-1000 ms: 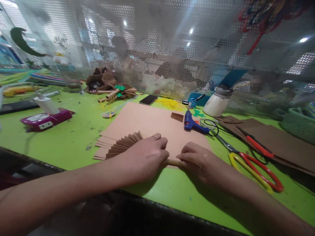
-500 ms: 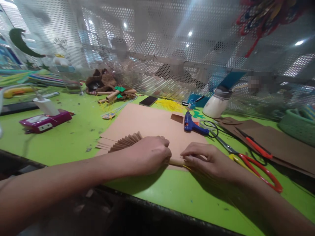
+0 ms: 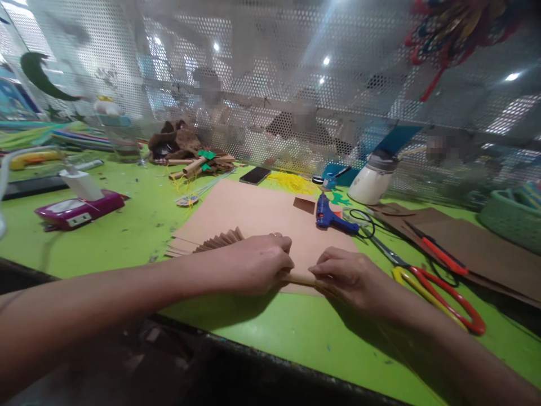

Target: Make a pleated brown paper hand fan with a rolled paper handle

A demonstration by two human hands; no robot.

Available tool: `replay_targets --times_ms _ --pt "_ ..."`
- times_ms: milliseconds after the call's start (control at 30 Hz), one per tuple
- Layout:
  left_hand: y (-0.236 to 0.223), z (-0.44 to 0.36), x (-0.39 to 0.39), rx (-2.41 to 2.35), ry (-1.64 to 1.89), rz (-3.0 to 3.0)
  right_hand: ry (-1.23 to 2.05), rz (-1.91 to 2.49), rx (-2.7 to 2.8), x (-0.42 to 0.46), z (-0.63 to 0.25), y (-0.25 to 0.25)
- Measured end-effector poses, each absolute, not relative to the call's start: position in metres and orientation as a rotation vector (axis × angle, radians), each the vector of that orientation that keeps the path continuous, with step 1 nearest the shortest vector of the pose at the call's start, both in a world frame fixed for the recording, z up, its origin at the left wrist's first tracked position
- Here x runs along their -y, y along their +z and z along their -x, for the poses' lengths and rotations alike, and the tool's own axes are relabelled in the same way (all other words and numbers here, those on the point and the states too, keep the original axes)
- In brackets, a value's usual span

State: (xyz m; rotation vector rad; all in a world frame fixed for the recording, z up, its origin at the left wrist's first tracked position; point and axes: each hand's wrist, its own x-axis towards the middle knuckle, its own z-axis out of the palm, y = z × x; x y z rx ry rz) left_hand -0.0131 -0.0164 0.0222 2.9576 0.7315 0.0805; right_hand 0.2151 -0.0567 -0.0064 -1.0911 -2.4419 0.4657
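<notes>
My left hand (image 3: 266,262) is closed over one end of a thin tan stick (image 3: 301,278), which looks like a rolled paper tube. The fingers of my right hand (image 3: 344,276) pinch its other end. Both hands rest low over the near edge of a large brown paper sheet (image 3: 249,206). Beside my left wrist lies a pleated brown paper fan (image 3: 220,241), partly hidden by the forearm. A thin yellow thread (image 3: 416,372) trails below my right forearm.
Right of the sheet lie a blue glue gun (image 3: 332,217), scissors (image 3: 448,296) and a red-handled cutter (image 3: 443,254). Farther back are a phone (image 3: 255,175), yellow strands (image 3: 291,181) and a white pot (image 3: 372,180). A purple power strip (image 3: 80,210) sits at left.
My right thumb and fingers have closed in a little on the stick, and slightly more of it shows between the hands. My left forearm covers more of the fan.
</notes>
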Motion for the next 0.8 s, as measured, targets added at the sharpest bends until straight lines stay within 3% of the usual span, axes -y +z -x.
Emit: replay_targets --times_ms 200,800 --pt "0.05 0.009 0.006 -0.767 -0.249 -2.742 0.451 1.137 2.445 0.057 -0.215 -0.006" --pt "0.037 -0.001 0.017 -0.795 -0.079 -3.044 0.174 1.103 2.501 0.077 -0.191 0.0"
